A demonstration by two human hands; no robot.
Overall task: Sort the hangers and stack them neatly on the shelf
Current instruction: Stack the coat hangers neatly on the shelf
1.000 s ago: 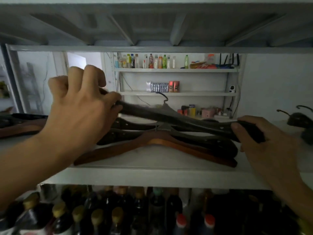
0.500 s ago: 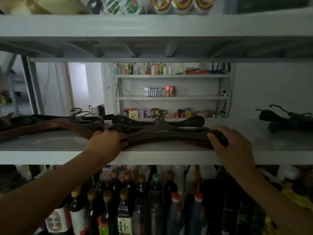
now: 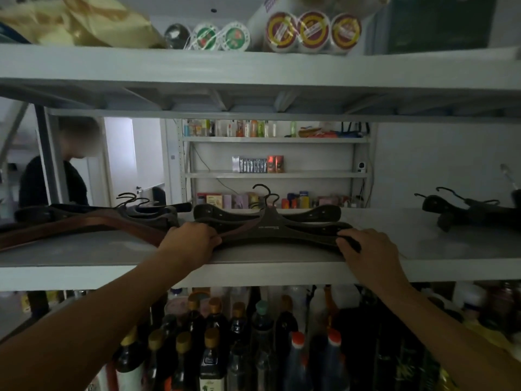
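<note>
A stack of dark wooden hangers (image 3: 270, 230) lies flat on the white shelf (image 3: 253, 266), hooks pointing to the back. My left hand (image 3: 189, 244) grips the stack's left end and my right hand (image 3: 366, 249) grips its right end. More hangers, brown and dark (image 3: 93, 221), lie in a loose pile at the left of the shelf. Another dark pile of hangers (image 3: 470, 210) rests at the far right.
An upper shelf (image 3: 253, 69) with round tins and bags hangs close overhead. Several bottles (image 3: 225, 334) crowd the shelf below. A person (image 3: 56, 176) stands behind the rack at the left. A far wall rack (image 3: 273, 173) holds small goods.
The hanger I held up a second ago now lies on the middle stack with both hands on its ends. The view has pulled back and tilted up, showing the upper shelf.
</note>
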